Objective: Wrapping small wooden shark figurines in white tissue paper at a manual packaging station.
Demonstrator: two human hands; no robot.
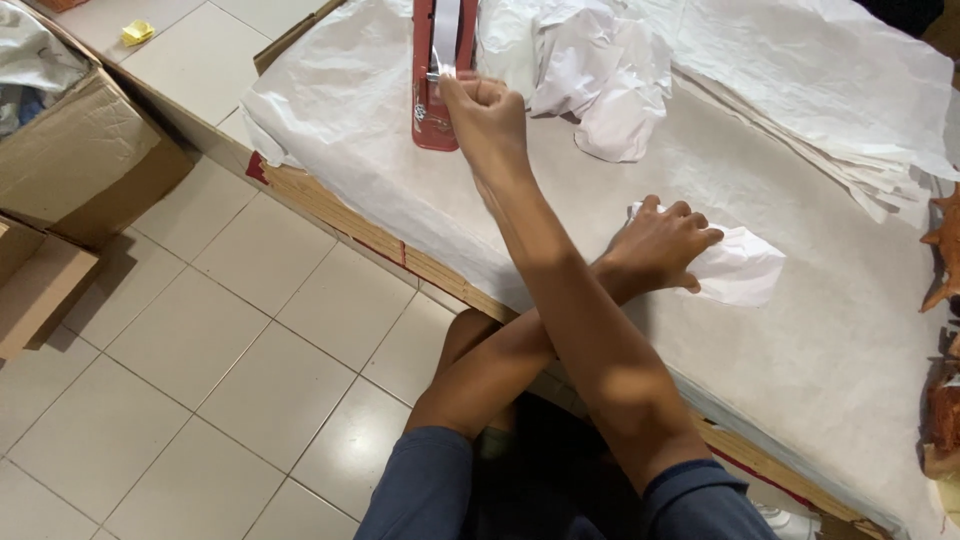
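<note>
Gripping glossy tape strip [446, 40], right hand [487, 115]; left hand [660, 245] pressing crumpled paper bundle [740, 265]

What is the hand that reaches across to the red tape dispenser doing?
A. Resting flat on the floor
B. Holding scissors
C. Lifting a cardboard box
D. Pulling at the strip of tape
D: the right hand pinches the tape strip at the red dispenser.
</note>
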